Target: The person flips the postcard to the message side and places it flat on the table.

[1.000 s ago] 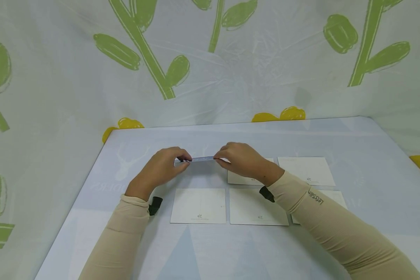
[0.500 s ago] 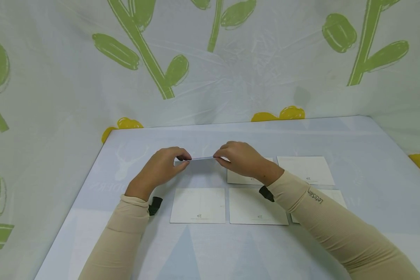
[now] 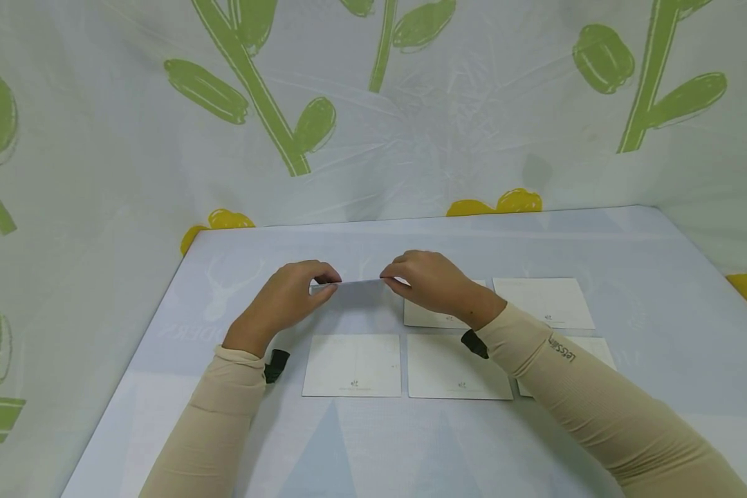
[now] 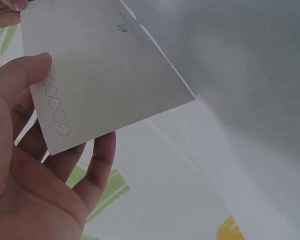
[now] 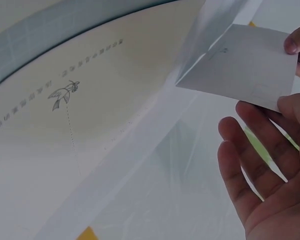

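A white postcard (image 3: pixel 361 281) is held up between both hands, seen almost edge-on in the head view. My left hand (image 3: pixel 283 301) pinches its left end between thumb and fingers. At the other end, my right hand (image 3: pixel 432 282) pinches it the same way. In the left wrist view the postcard (image 4: pixel 105 75) shows a row of printed circles near the thumb and a small emblem. The right wrist view shows the same card (image 5: pixel 240 65) reaching down toward the table; whether its lower edge touches is unclear.
Several white postcards lie in two rows on the pale blue table (image 3: pixel 180 401): front left (image 3: pixel 351 366), front middle (image 3: pixel 457 370), with another front-right card (image 3: pixel 588 349) partly under the right sleeve. Behind are a card (image 3: pixel 426 315) and another (image 3: pixel 544 303).
The postcard has tilted slightly: a sliver of its bluish upper face showed a second ago, and now it appears as a thin edge. Both hands stay in nearly the same place.
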